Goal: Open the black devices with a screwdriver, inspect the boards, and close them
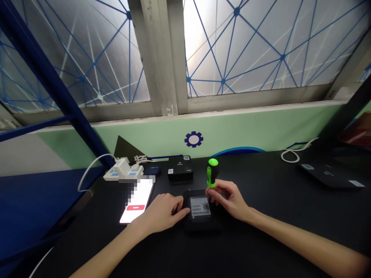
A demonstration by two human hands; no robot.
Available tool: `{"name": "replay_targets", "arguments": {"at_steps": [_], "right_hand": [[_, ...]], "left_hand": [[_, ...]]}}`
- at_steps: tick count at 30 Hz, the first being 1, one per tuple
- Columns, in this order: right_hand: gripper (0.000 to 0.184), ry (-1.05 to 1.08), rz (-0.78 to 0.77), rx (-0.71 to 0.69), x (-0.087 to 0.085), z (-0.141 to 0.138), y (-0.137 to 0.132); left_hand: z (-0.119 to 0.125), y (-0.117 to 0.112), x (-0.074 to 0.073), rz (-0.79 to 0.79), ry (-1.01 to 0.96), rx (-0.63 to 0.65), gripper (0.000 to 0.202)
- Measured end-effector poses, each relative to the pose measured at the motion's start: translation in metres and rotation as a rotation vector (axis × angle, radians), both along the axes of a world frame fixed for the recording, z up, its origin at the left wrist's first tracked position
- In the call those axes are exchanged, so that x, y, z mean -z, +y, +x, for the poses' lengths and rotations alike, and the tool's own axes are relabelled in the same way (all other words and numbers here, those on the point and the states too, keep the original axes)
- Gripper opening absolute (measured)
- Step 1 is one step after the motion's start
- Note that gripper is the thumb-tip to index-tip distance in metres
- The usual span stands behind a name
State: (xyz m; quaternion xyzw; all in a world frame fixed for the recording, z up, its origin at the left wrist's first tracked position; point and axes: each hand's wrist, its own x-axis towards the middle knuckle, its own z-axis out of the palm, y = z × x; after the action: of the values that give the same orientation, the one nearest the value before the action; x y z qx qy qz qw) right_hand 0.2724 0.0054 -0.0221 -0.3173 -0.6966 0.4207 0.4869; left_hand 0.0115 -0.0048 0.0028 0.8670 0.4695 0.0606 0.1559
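on the black table (261, 235), far to the left, there is a white power strip (133, 172) with a white plug (123, 166) in it and a white cord (89, 170) going off to the side. near it lies a phone (136, 202) with a bright screen and a red button on it. part of the screen is blurred, so no words can be read. the left hand (160, 212) is just beside the phone. its fingers are a little curled and lie on the left edge of a flat black device (199, 226), but they do not grip it. behind that is a small black box (180, 168) with a tiny white label. the flat black device has a white label (199, 205) with lines of print and a square code, but the print is too small to read. the right hand (228, 199) is above the device, and its fingers pinch a stubby screwdriver (212, 172) with a green and black handle. it stands up straight, and the fingers hide its tip. the two hands are near each other but not touching. far to the right are a white cable (290, 155) and a flat black box (329, 173) with white labels.
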Motion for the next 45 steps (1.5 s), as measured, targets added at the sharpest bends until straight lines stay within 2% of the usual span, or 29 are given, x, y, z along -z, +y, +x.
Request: {"name": "replay_targets", "arguments": {"at_steps": [5,10,22,32,37,45], "right_hand": [[0.026,-0.024,0.042,0.034,0.0059,0.0014,0.0023],[0.030,0.053,-0.041,0.062,0.0099,0.0019,0.0049],[0.020,0.012,0.025,-0.013,0.0008,0.0001,-0.0003],[0.025,0.079,-0.048,0.035,0.0052,0.0007,0.0019],[0.018,0.039,-0.020,0.003,0.0039,0.0023,0.0000],[0.020,0.050,-0.012,-0.044,0.0084,0.0028,0.0007]], "left_hand": [[-0.0005,-0.0003,-0.0005,0.000,0.000,0.000,0.041],[-0.0010,-0.0010,0.0001,-0.002,0.005,0.002,0.042],[-0.0010,-0.0006,0.0008,0.013,-0.001,0.012,0.042],[-0.0010,-0.0004,0.0002,0.005,0.000,0.005,0.042],[-0.0016,-0.0012,0.0006,0.010,-0.008,0.006,0.043],[-0.0007,-0.0016,0.0002,0.015,-0.005,0.015,0.041]]}}
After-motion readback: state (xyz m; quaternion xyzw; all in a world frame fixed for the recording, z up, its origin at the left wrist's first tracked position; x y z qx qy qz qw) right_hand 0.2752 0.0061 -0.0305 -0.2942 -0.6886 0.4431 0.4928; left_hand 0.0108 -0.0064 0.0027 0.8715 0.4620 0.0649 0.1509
